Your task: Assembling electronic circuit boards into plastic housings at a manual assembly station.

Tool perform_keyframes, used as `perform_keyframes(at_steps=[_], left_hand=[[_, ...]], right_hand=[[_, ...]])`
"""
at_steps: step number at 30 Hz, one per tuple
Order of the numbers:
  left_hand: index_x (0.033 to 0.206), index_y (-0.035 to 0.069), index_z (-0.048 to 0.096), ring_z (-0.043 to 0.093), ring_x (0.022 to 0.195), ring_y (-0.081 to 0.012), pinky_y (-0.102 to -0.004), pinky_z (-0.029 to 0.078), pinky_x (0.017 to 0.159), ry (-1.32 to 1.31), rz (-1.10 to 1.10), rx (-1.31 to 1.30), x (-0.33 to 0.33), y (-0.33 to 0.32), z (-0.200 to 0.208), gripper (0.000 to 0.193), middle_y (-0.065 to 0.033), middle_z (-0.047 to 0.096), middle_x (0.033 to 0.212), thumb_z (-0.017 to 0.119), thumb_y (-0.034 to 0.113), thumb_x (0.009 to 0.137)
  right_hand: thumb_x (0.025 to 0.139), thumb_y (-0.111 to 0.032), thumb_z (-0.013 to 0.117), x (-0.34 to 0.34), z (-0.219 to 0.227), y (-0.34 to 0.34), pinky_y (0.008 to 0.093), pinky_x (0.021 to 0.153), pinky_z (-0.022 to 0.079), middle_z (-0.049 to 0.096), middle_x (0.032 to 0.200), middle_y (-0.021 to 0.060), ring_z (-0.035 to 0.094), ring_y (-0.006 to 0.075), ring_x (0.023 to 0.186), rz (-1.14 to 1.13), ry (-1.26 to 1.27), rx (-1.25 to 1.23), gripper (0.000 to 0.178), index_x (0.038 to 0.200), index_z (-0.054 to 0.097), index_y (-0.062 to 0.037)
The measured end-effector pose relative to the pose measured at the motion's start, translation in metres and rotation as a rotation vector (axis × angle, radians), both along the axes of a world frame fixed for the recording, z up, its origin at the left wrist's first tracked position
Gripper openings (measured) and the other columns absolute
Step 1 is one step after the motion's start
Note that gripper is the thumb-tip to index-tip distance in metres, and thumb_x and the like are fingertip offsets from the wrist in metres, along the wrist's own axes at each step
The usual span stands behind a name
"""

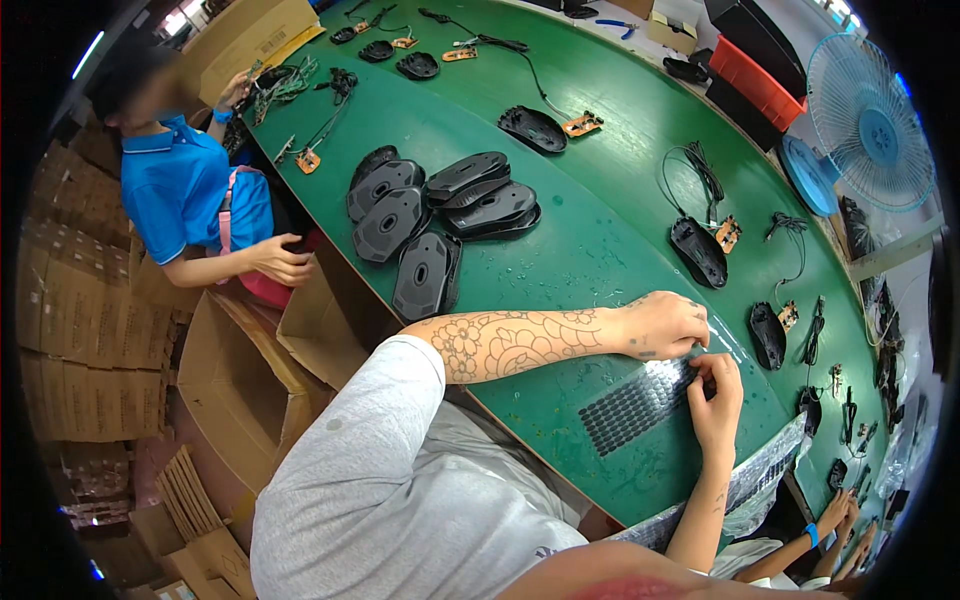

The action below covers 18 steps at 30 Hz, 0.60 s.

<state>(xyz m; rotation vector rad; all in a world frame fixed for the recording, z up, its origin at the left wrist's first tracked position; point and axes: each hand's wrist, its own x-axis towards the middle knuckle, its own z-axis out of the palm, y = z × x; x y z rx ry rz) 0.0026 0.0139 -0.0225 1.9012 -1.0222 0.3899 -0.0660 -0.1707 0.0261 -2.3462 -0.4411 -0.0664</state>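
Observation:
A sheet of small dark oval stick-on pads [635, 412] lies on the green tabletop in front of me. My left hand [668, 325], its tattooed forearm stretched across the table, is closed at the far right corner of the sheet. Right beside it my right hand [716, 400] is closed too, thumb and fingers pinched at the sheet's right edge. The fingertips of both almost meet; whatever is between them is too small or hidden. To the left of the sheet stand stacked black computer mouse shells [428, 275], with more shells [490, 205] heaped behind.
Opened mouse halves [697, 252] with orange circuit boards [728, 235] and cables line the table's far side. A blue fan [880, 135] and red bin [757, 82] stand beyond. At left, a co-worker in blue [195, 190] sits near open cartons [235, 385]. Other hands [835, 512] work lower right.

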Motion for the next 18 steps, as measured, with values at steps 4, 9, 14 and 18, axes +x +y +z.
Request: perform_keyframes(at_steps=[4,9,14,18], left_hand=[[0.09,0.008,0.066,0.063,0.078,-0.0262,-0.035,0.05,0.07,-0.009,0.006,-0.003,0.0,0.001,-0.001,0.014,-0.0065,0.066,0.089,0.059,0.006,0.077],[0.089,0.008,0.066,0.063,0.078,-0.0262,-0.0351,0.05,0.07,-0.005,-0.003,0.008,-0.001,0.0,-0.003,0.014,-0.0065,0.066,0.09,0.059,0.007,0.077],[0.089,0.009,0.066,0.064,0.079,-0.0254,-0.0346,0.05,0.07,-0.02,-0.001,0.041,-0.005,-0.001,-0.004,0.014,-0.0054,0.066,0.09,0.06,0.008,0.077],[0.09,0.009,0.067,0.064,0.077,-0.0246,-0.033,0.051,0.07,0.025,0.003,0.097,-0.005,0.003,-0.006,0.014,-0.0041,0.068,0.089,0.06,0.007,0.077]], right_hand=[[0.07,0.008,0.055,0.0,-0.002,0.0,0.0275,0.066,0.042,0.052,0.08,0.0053,0.047,0.0183,0.071,0.013,-0.024,0.002,0.021,0.088,0.061,-0.0013],[0.07,0.008,0.055,-0.002,-0.006,-0.002,0.0278,0.066,0.042,0.053,0.08,0.0056,0.047,0.0186,0.07,-0.011,0.012,0.011,0.021,0.088,0.061,-0.0018],[0.07,0.007,0.057,-0.008,-0.009,-0.005,0.0289,0.067,0.043,0.055,0.08,0.0057,0.049,0.0201,0.072,0.008,-0.035,-0.003,0.02,0.087,0.062,-0.0027],[0.071,0.004,0.06,-0.008,-0.008,-0.006,0.0316,0.069,0.045,0.057,0.083,0.0059,0.051,0.0235,0.074,0.076,-0.145,-0.104,0.019,0.089,0.062,-0.0038]])
